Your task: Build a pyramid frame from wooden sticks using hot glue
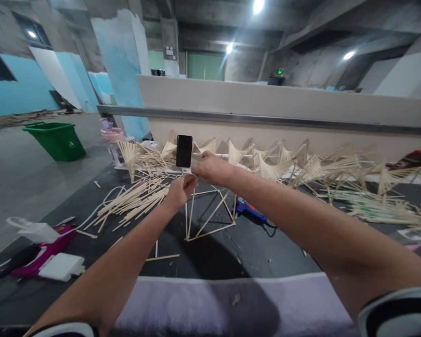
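My left hand [183, 191] and my right hand [210, 167] meet over the table, fingers closed and pressed together. Beneath them stands an open frame of thin wooden sticks [215, 230], joined at the corners. Some of its sticks run up to my left fingers, which pinch it near its upper corner. What sits between my right fingertips is too small and covered to make out. Just behind the hands a black phone [184, 151] stands upright. A blue glue gun [251, 211] lies to the right of the frame, partly behind my right forearm.
Loose sticks [136, 201] are heaped left of the frame. Several fan-shaped stick pieces [266, 166] line the back by a low white partition [266, 98]. A magenta power strip [52, 250] with white plugs and cables lies front left. A green bin [58, 142] stands beyond the table.
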Tool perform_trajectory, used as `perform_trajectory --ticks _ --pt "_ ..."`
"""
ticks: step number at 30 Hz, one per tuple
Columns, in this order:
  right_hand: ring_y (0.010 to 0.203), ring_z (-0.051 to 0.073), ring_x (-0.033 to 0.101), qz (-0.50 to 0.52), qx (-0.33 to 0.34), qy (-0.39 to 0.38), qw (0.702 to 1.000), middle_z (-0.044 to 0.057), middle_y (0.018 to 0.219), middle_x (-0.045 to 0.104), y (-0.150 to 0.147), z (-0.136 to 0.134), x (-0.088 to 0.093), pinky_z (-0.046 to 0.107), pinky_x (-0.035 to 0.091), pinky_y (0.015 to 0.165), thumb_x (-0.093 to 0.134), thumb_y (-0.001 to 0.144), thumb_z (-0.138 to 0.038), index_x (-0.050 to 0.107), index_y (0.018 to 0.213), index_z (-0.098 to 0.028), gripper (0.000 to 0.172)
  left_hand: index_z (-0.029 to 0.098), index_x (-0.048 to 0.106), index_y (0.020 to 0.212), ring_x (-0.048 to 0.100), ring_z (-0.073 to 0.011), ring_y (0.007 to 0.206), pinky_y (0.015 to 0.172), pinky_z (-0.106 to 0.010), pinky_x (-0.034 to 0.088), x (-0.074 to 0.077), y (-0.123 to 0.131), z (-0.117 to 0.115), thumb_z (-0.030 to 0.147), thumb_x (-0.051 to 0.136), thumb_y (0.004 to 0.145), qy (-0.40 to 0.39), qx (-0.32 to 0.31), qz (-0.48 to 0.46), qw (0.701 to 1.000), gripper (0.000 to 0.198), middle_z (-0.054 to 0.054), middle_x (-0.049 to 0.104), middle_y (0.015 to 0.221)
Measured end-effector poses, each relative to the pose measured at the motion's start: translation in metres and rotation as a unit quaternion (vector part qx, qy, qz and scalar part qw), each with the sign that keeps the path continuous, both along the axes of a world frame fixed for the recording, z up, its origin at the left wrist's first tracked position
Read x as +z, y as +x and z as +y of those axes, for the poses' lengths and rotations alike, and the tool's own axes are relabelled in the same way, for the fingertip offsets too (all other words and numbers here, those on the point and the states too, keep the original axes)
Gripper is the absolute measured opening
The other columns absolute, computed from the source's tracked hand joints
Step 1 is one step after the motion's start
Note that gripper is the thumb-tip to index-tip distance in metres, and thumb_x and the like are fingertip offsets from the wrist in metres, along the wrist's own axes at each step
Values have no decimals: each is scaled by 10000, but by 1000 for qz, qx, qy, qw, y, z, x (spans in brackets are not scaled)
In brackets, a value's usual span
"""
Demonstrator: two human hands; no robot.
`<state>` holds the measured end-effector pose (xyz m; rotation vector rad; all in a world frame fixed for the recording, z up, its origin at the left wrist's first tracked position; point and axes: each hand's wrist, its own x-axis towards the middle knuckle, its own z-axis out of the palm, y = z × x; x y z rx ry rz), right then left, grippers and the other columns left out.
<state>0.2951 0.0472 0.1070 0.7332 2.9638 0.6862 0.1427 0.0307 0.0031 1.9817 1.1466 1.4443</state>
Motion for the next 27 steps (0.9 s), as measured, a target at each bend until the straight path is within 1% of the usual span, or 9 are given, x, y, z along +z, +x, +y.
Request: perform_trajectory --ticks 5,10,14,17,20,24,27 --pt "797 192 542 -7 7 -8 1000 97 829 650 0 -4 3 389 275 905 447 811 -139 607 872 -135 171 146 628 795 625 -177 681 604 -250 475 -2 0 1 356 506 816 6 2 38 999 244 -57 669 701" --pt "797 189 544 -19 20 0 1000 86 808 650 -1 -5 5 380 301 893 446 832 -155 612 864 -134 171 153 621 785 629 -170 676 603 -248 469 -2 0 0 351 498 823 16 9 44 999 236 -49 671 716" --pt "808 184 535 -20 22 -8 1000 83 824 643 0 -2 3 388 305 888 439 841 -159 615 862 -140 178 157 613 763 629 -166 671 601 -244 465 -1 1 -1 350 495 824 19 14 49 999 234 -41 668 708" --pt "818 186 528 -12 31 -10 999 79 826 641 1 -1 1 398 304 884 432 844 -161 614 867 -146 184 159 616 782 628 -171 678 602 -244 464 -1 1 -2 346 493 825 17 17 49 999 228 -41 667 701" --pt "833 194 522 -9 23 -15 1000 86 828 639 1 -1 0 405 299 883 428 840 -156 615 873 -147 190 160 617 776 628 -174 679 604 -244 464 1 1 -3 342 501 819 13 16 50 999 220 -42 669 700" --pt "834 193 520 -10 13 -39 999 99 830 630 2 0 0 400 289 887 431 833 -145 607 912 -139 193 161 618 768 629 -173 674 610 -247 470 1 2 -4 335 516 808 4 13 37 999 205 -40 671 697" --pt "791 178 521 7 10 -51 999 88 811 630 2 3 0 376 300 873 435 832 -140 564 1034 -134 239 159 617 766 629 -171 670 613 -250 480 -1 3 -2 334 532 796 -14 16 10 1000 197 -36 668 686"
